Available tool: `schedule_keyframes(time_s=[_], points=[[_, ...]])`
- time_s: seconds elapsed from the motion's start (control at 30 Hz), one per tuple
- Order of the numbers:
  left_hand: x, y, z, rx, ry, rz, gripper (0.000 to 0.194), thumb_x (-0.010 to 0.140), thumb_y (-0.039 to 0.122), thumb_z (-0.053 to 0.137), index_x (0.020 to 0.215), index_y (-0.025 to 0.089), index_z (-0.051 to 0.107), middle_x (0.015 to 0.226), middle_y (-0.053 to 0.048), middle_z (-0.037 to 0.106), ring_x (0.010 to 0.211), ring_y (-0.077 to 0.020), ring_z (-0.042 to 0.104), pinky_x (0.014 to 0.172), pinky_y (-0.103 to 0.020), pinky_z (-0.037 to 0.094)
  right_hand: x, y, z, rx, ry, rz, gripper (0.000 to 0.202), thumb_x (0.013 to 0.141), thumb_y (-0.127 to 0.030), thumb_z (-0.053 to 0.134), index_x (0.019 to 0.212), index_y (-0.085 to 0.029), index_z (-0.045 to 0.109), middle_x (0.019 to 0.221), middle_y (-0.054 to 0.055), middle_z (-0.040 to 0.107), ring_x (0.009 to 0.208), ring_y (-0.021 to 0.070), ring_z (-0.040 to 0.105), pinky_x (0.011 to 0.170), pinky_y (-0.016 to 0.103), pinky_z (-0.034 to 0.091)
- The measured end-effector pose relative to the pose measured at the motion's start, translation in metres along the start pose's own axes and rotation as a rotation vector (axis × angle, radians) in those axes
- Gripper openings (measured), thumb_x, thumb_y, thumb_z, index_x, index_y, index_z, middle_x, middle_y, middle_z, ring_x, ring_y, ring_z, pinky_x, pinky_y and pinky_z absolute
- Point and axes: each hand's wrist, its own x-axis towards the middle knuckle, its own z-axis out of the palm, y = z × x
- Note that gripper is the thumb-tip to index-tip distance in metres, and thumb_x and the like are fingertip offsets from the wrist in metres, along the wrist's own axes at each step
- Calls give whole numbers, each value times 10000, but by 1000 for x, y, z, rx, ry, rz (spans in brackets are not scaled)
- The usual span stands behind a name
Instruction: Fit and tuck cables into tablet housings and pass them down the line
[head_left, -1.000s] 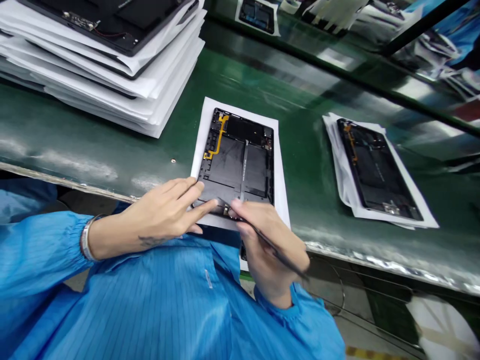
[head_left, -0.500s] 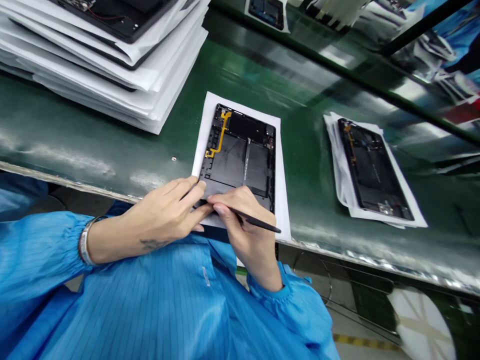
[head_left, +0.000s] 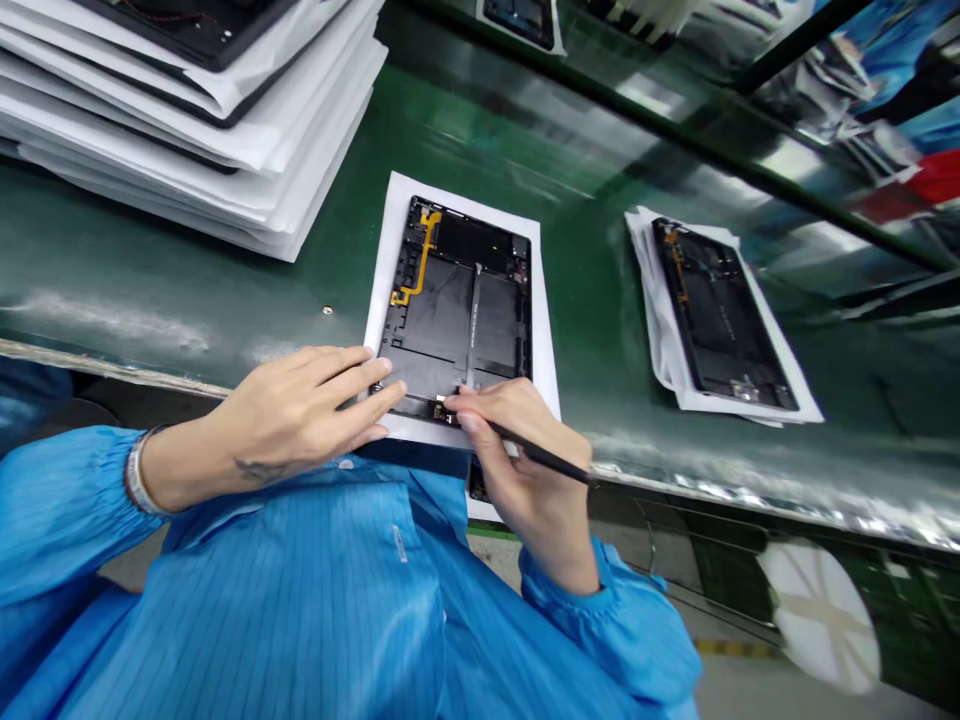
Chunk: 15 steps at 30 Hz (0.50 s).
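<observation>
A tablet with its back off [head_left: 442, 320] lies on a white sheet [head_left: 546, 350], showing black battery cells and an orange flex cable [head_left: 424, 265]. My left hand [head_left: 311, 410] rests at the tablet's lower left corner, fingers stretched out, fingertips on its edge. In my right hand [head_left: 525, 440] a pair of slim black tweezers [head_left: 555, 460] is pinched, the rear end pointing right. Their tip is by a small metallic part [head_left: 441, 408] at the tablet's near edge. My fingers partly cover that spot, so I cannot tell whether the tip touches it.
A tall stack of white sheets with dark panels between [head_left: 247, 190] stands at the left. Another opened tablet [head_left: 724, 310] lies on sheets to the right. A small bit [head_left: 327, 310] sits on the green bench [head_left: 330, 220]. A dark rail [head_left: 675, 130] runs across the back.
My right hand and the tweezers have shifted right along the tablet's near edge. My left hand has drawn back left, away from the right fingertips, uncovering the small metallic part.
</observation>
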Motion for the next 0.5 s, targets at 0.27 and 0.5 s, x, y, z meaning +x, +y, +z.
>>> schedule_keyframes(time_s=[0.27, 0.5], points=[[15, 4, 0, 90, 3, 25, 255, 1034, 235, 496, 1111, 106, 702, 1070, -105, 748, 950, -245, 706, 796, -379, 552, 3, -4, 4, -82, -25, -84, 137, 946, -100, 591, 947, -203, 682, 837, 33, 711, 801, 178, 621, 724, 343, 508], [19, 11, 17, -9, 60, 55, 269, 1042, 218, 473, 1116, 38, 658, 1025, -129, 729, 917, -234, 679, 719, -348, 521, 2, 2, -4, -26, -37, -22, 147, 948, -109, 588, 946, -194, 708, 827, 31, 720, 782, 174, 645, 715, 327, 513]])
